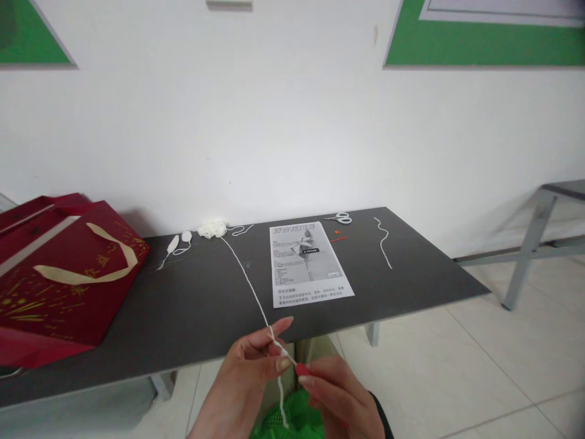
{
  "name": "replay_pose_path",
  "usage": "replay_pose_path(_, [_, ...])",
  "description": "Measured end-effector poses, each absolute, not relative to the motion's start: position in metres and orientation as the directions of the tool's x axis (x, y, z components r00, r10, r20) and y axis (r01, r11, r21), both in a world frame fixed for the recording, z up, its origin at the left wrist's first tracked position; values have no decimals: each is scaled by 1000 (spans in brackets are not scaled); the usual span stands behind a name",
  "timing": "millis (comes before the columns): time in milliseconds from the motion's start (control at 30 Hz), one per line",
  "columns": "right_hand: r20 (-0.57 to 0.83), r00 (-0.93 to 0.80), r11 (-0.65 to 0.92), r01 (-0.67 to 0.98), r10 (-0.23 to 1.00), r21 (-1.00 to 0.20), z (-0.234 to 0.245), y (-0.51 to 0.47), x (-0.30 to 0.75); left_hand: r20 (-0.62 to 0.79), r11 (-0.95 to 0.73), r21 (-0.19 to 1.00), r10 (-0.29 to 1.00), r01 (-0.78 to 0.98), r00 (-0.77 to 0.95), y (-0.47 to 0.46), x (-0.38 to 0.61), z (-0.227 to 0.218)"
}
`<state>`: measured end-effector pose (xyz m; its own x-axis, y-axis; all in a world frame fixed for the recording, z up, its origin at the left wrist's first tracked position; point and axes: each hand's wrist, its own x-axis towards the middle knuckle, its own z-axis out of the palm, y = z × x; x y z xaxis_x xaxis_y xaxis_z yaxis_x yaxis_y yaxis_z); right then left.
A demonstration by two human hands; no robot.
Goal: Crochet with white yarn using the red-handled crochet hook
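In the head view, you are working just in front of the near edge of the desk [192,314]. Your left hand [244,372] is pinching the white yarn [247,277] between thumb and fingers, with one finger extending above the strand. Your right hand [336,387] is closing around a red-handled tool [301,369] and is covering most of it; the tool's front end is meeting the yarn at your left fingertips.

The yarn is running from your left hand across the desk to a white yarn bundle [212,229] near the wall [274,122]. A short tail [281,396] is hanging below your left hand, in front of green mesh [297,417].

Note the surrounding items. A printed sheet [311,268] is lying just right of the running yarn. Beyond its right edge, scissors [343,218], an orange ring [337,231] and a thin red stick [339,239] are lying close together. A loose yarn piece [382,241] is lying farther right. Two small white pieces [172,244] are lying left of the bundle. A red bag [59,305] is occupying the desk's left end and is hiding the surface behind it.
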<state>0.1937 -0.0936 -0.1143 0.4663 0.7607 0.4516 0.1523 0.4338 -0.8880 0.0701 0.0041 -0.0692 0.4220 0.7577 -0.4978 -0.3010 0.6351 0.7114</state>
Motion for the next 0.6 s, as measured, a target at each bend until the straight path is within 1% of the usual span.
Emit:
replay_pose_path(67, [373, 439, 424, -20, 818, -906, -115, -86, 201, -499, 635, 732, 747, -248, 440, 8, 66, -67])
replay_pose_path(167, [177, 493, 354, -292, 852, -888, -114, -79, 204, -505, 645, 742, 717, -183, 481, 9, 63, -64])
replay_pose_path(233, [90, 491, 314, -396, 866, -863, -113, -80, 202, -512, 651, 742, 705, -161, 490, 8, 63, -61])
replay_pose_path(467, [-47, 486, 243, -515, 872, -822, -109, -89, 203, -515, 618, 782, 716, -84, 471, 3, 61, -53])
replay_pose_path(533, [-74, 483, 230, -540, 872, -810, -112, -90, 205, -507, 613, 784, 722, -96, 470, 4, 59, -54])
replay_pose_path(600, [-73, 483, 232, -541, 873, -808, -115, -91, 207, -504, 614, 781, 727, -113, 465, 5, 57, -55])
